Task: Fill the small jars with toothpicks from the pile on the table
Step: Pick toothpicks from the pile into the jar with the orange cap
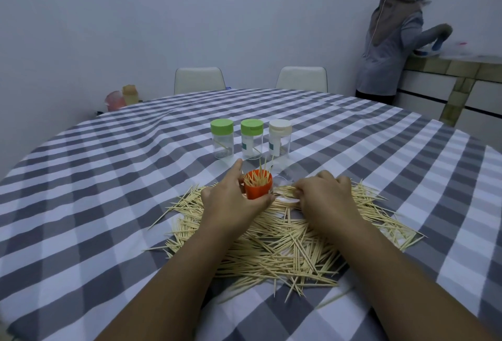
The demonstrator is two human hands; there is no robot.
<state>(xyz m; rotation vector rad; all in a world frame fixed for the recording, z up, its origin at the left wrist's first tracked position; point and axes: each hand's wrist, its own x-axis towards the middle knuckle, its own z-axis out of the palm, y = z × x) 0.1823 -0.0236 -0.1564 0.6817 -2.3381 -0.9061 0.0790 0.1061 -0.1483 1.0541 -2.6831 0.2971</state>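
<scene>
One jar filling, three near-empty.
Your left hand grips the orange jar; right hand fingers pinch toothpicks.

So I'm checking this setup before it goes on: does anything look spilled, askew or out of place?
Nothing is damaged. The toothpick pile sprawls loose across the checked tablecloth, as the task expects. The left hand holds the orange jar, toothpicks bristling out of it unevenly. The three capped jars behind stand upright, nearly empty.
</scene>
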